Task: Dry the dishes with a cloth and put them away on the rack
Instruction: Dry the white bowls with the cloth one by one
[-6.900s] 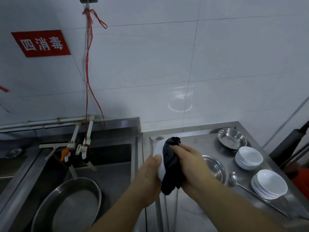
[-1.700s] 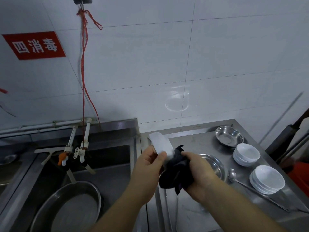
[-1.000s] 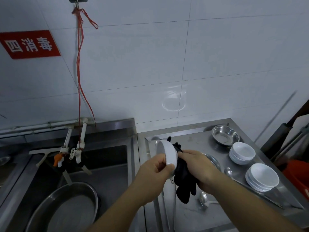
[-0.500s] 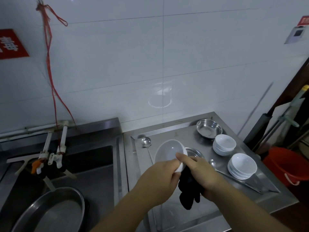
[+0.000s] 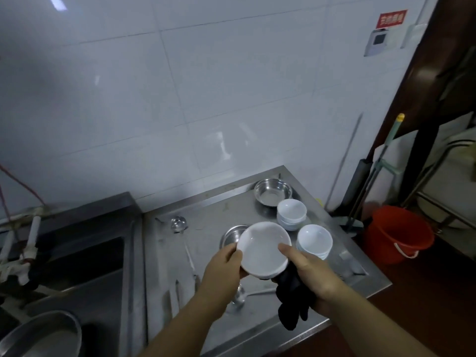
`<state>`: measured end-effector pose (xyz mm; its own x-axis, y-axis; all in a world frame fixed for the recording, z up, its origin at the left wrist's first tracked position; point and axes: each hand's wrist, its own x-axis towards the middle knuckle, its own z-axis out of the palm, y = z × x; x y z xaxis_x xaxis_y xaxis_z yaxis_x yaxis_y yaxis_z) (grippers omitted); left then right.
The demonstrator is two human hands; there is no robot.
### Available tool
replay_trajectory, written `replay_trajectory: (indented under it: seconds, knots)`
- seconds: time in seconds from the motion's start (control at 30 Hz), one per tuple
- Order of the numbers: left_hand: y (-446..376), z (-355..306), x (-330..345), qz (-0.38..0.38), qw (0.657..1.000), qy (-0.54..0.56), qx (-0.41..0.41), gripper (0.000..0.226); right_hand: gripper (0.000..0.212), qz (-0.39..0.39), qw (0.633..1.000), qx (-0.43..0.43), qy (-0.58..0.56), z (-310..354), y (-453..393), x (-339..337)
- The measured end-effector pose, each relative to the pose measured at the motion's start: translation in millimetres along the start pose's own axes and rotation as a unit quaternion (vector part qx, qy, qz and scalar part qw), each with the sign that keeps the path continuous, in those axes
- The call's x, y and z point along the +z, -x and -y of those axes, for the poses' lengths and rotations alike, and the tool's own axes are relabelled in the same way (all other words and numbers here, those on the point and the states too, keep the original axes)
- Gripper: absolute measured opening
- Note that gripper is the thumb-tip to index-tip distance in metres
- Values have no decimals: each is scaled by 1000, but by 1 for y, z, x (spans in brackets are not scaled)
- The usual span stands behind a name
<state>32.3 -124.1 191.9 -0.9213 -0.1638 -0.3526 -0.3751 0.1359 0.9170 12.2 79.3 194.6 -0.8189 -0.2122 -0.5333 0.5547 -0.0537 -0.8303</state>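
The left hand (image 5: 224, 266) and right hand (image 5: 313, 273) grip opposite rims of a white bowl (image 5: 263, 249) held mouth-up above the steel counter (image 5: 206, 300); the right also clutches the dark cloth (image 5: 293, 300) underneath, probably wiping its base. Just beyond stand 2 stacks of white bowls (image 5: 314, 240), likely where this one goes.

The plain white bowl (image 5: 262, 249) is showing between the left hand (image 5: 224, 266) and the right hand (image 5: 313, 273). A black cloth (image 5: 292, 300) is hanging under the right hand. Beyond the hands, stacked bowls (image 5: 314, 240) are gleaming white on the grey steel surface (image 5: 206, 228); right of them an orange-red bucket (image 5: 399, 233) is glowing.
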Motion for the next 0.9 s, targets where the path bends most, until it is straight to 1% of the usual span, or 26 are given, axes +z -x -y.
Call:
replay_trajectory:
  seconds: [0.07,0.1,0.2,0.27,0.37,0.5,0.57,0.77,0.9]
  knots:
    - [-1,-3,30,5,993,104,-46,25,50,-35,999,0,-6,-3,2,-30]
    - [-2,-5,44,3,990,128,-59,24,44,-60,998,0,-11,-5,2,-44]
    - [-8,-6,82,-3,988,130,-81,25,31,-134,991,-3,-6,-13,-2,-84]
    - [-12,-5,104,5,986,129,-101,27,23,-170,985,-6,-10,-17,-5,-105]
    - [-19,-3,130,13,984,126,-128,30,29,-195,980,5,-22,-22,-12,-130]
    - [-39,0,154,32,976,159,-145,23,22,-204,977,37,-55,-28,-27,-158]
    - [-56,3,163,42,973,163,-156,23,19,-222,972,56,-58,-31,-41,-169]
    - [-127,18,188,74,967,154,-188,27,23,-310,948,71,9,-23,-105,-192]
    - [-174,29,198,62,967,129,-212,26,25,-324,941,78,60,-11,-145,-200]
